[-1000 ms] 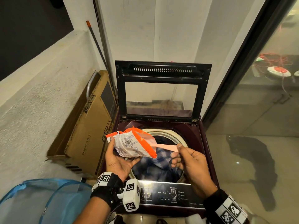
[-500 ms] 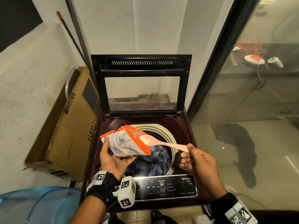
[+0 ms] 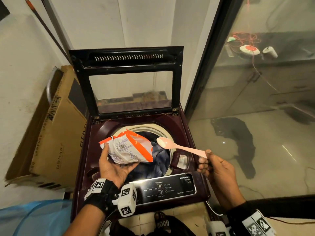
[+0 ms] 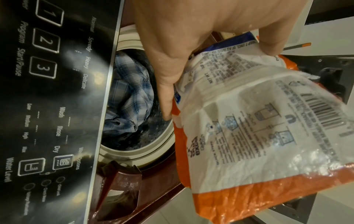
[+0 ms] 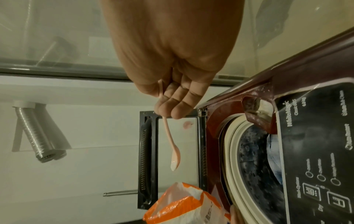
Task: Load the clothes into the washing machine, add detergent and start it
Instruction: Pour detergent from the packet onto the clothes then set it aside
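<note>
Nearest, at about 7 o'clock in the head view, the left hand [image 3: 114,166] cradles an orange-and-white detergent packet [image 3: 129,149] from below, thumb over its top edge and fingers curled round its underside; the left wrist view shows the same grasp on the packet [image 4: 249,124], tilted with its open end toward the tub. At about 4 o'clock the right hand [image 3: 214,167] pinches the end of a pink plastic spoon [image 3: 179,147] between thumb and curled fingers, the handle running toward 10 o'clock and the bowl held level, apart from the packet's mouth, with a little pale powder in it. Below both hands lies the washing machine's black control panel [image 3: 168,188], and just beyond it the round tub opening [image 3: 153,132], where a blue checked shirt [image 4: 130,91] lies inside the drum. A small dark-red detergent compartment [image 3: 180,160] sits at the rim's 4 o'clock. Farther, at 12 o'clock, the glass lid [image 3: 129,82] stands upright. A cardboard box [image 3: 51,133] leans at 9 o'clock, and a glass door [image 3: 255,99] stands at 3 o'clock.
</note>
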The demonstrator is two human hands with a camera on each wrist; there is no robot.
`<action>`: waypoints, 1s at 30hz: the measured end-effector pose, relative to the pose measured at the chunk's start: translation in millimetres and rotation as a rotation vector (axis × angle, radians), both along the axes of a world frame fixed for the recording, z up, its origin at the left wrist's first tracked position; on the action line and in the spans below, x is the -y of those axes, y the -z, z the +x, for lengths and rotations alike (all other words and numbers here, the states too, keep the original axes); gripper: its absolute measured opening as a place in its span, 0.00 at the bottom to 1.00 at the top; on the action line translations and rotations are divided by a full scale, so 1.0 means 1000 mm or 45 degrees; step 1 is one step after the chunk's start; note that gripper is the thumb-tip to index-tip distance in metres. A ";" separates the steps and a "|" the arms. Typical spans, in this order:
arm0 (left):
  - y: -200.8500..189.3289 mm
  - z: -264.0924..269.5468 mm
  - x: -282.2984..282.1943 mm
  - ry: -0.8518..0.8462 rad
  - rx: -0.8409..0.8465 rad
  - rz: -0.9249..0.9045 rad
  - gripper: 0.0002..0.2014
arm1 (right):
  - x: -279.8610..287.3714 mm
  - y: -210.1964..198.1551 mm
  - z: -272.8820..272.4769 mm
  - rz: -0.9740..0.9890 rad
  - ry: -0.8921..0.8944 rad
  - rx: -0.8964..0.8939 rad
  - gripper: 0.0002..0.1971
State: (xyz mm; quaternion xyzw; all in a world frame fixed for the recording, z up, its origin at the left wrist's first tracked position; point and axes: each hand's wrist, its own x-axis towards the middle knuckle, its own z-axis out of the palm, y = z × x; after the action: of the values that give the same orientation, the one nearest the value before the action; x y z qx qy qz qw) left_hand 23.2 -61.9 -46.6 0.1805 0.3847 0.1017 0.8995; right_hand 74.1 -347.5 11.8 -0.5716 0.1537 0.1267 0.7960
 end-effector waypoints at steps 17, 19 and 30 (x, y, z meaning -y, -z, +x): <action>0.015 0.001 0.014 0.067 -0.111 0.023 0.31 | 0.068 0.068 -0.011 -0.211 0.289 -0.144 0.13; 0.015 0.001 0.014 0.076 -0.108 0.023 0.31 | 0.066 0.072 -0.013 -0.216 0.287 -0.142 0.13; 0.014 -0.005 0.012 0.081 -0.103 0.035 0.32 | 0.059 0.089 -0.019 -0.553 0.187 0.012 0.14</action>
State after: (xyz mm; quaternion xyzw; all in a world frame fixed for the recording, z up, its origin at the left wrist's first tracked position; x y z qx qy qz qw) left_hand 18.2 -73.8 -60.9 0.2088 0.4133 0.0709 0.8835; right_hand 54.9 -406.5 -77.6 -0.7175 0.2149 0.0296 0.6619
